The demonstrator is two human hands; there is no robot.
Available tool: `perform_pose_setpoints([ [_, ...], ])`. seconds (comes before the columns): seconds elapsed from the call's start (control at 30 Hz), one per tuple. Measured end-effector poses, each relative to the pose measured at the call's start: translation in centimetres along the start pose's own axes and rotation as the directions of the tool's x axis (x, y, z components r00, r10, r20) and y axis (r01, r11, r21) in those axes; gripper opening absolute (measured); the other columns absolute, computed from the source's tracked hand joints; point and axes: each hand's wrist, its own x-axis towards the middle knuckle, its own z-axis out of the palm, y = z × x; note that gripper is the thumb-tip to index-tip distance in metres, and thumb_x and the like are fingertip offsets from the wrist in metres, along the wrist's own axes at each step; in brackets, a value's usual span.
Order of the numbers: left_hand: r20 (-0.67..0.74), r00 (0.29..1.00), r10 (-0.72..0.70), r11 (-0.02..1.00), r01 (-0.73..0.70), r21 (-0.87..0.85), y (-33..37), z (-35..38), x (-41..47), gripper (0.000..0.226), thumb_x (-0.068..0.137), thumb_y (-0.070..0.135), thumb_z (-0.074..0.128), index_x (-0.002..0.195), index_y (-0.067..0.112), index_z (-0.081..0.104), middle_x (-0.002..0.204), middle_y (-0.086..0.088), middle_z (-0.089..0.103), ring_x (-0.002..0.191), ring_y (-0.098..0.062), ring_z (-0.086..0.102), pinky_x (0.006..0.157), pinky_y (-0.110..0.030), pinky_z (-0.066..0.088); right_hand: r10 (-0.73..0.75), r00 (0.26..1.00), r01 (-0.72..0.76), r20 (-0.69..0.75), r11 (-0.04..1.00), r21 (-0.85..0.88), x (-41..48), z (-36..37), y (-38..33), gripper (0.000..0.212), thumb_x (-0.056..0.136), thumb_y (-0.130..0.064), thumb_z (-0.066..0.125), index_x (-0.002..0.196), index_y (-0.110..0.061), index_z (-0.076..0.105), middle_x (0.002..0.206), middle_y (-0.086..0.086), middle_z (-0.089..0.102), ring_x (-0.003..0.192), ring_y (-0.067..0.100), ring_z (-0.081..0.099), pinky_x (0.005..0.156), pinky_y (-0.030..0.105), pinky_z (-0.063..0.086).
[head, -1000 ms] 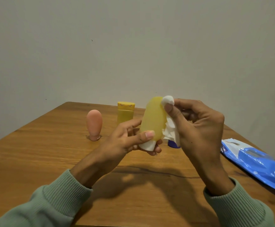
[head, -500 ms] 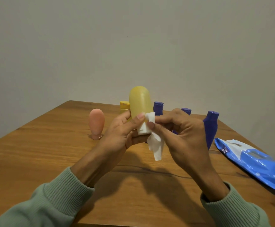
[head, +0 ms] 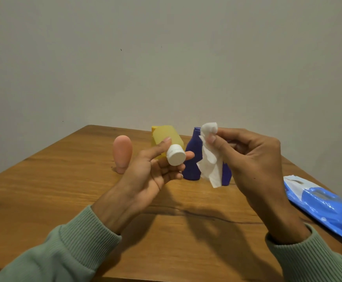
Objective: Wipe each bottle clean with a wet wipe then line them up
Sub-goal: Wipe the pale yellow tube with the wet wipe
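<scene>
While held above the table [head: 43,190], the yellow bottle [head: 167,137] is gripped tilted by the left hand [head: 145,176], white cap [head: 175,156] toward the camera. Just beside it, not touching, the wet wipe [head: 210,165] is pinched by the right hand [head: 253,159].

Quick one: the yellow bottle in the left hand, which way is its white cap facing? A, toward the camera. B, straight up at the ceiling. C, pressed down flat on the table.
A: the left hand holds the yellow bottle tilted above the table, with its white cap at the near end, facing the camera, and its base pointing away toward the wall.
</scene>
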Motion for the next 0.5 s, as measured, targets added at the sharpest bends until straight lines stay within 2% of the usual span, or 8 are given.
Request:
perform_pose_setpoints([
  [0.1, -0.038, 0.999, -0.016, 0.999, 0.015, -0.041, 0.2, -0.1, 0.1, 0.022, 0.094, 0.025, 0.056, 0.099, 0.004, 0.056, 0.099, -0.027, 0.071, 0.064, -0.022, 0.060, 0.063, -0.032, 0.053, -0.002, 1.000, 0.002, 0.019, 1.000, -0.007, -0.1, 0.2, 0.0, 0.022, 0.079, -0.017, 0.071, 0.100, -0.023, 0.068, 0.094, -0.012, 0.069, 0.082, -0.001, 0.067, 0.063, 0.011, 0.052],
  [0.23, -0.043, 0.998, -0.045, 0.991, 0.039, -0.124, 0.1, -0.2, 0.4, 0.025, 0.087, 0.023, 0.063, 0.096, 0.001, 0.061, 0.078, -0.016, 0.071, 0.063, -0.022, 0.067, 0.062, -0.032, 0.059, -0.055, 0.994, 0.066, 0.097, 0.992, -0.110, -0.6, 0.8, 0.3, 0.026, 0.078, -0.013, 0.074, 0.100, -0.026, 0.067, 0.095, -0.013, 0.069, 0.084, 0.002, 0.067, 0.068, 0.014, 0.053],
  [0.3, -0.035, 0.999, -0.041, 0.983, 0.034, -0.179, 0.0, -0.1, 0.4, 0.027, 0.082, 0.019, 0.065, 0.101, 0.000, 0.060, 0.078, -0.014, 0.071, 0.067, -0.022, 0.070, 0.064, -0.033, 0.061, -0.109, 0.987, 0.129, 0.119, 0.976, -0.174, -0.9, 1.3, 0.6, 0.026, 0.078, -0.015, 0.074, 0.099, -0.028, 0.066, 0.093, -0.017, 0.067, 0.083, 0.001, 0.066, 0.068, 0.013, 0.053],
  [0.4, -0.022, 0.999, -0.032, 0.982, 0.027, -0.188, 0.1, 0.1, 0.1, 0.026, 0.079, 0.016, 0.064, 0.098, -0.001, 0.063, 0.080, -0.014, 0.072, 0.069, -0.021, 0.072, 0.063, -0.030, 0.061, -0.205, 0.965, 0.239, 0.163, 0.944, -0.229, -1.3, 1.7, 0.9, 0.027, 0.078, -0.017, 0.074, 0.100, -0.029, 0.064, 0.093, -0.020, 0.064, 0.085, 0.000, 0.063, 0.069, 0.012, 0.052],
  [0.5, -0.017, 0.999, -0.036, 0.984, 0.033, -0.174, 0.1, 0.3, -0.1, 0.030, 0.075, 0.015, 0.064, 0.100, -0.001, 0.061, 0.080, -0.014, 0.073, 0.068, -0.020, 0.072, 0.060, -0.030, 0.060, -0.340, 0.915, 0.392, 0.219, 0.877, -0.277, -1.6, 1.9, 1.2, 0.030, 0.078, -0.011, 0.074, 0.104, -0.022, 0.065, 0.097, -0.016, 0.062, 0.090, -0.002, 0.059, 0.073, 0.007, 0.047],
])
